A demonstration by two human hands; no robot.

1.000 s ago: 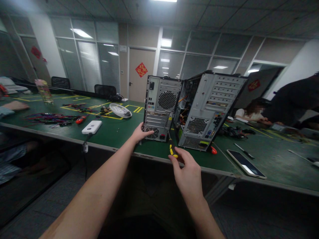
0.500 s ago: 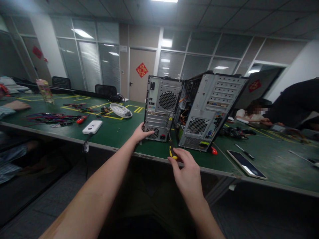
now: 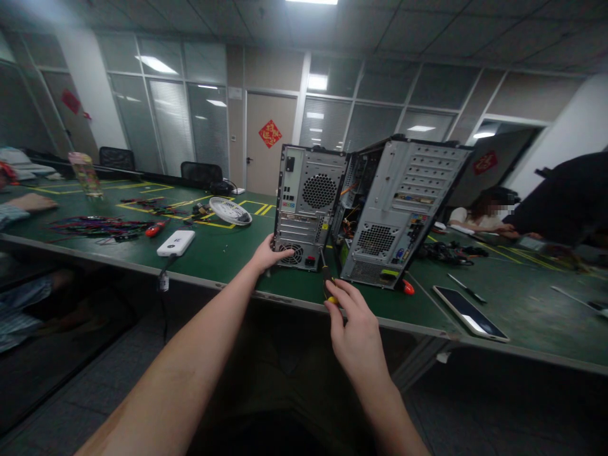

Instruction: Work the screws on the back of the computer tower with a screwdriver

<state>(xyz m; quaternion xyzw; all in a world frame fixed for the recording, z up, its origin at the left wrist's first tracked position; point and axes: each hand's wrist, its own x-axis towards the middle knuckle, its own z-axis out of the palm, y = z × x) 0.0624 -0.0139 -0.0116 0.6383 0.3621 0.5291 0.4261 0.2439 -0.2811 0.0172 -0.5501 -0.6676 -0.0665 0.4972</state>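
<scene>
We find the right hand (image 3: pixel 357 326) with its grip clamped on a screwdriver (image 3: pixel 326 276), thumb and fingers together about the handle. The shaft points up and away to the lower right edge of the smaller computer case (image 3: pixel 304 209); we cannot tell whether its tip sits in a screw. The left hand (image 3: pixel 266 255) lays its thumb over the lower grille; its fingers are hidden, so we cannot tell how firmly they close. The case stands upright near the front edge of the tabletop (image 3: pixel 285 285), just left of the larger computer case (image 3: pixel 408 183). In our judgement, a slanted shaft could slip and scratch the metal, and weak bracing could let the case shift.
</scene>
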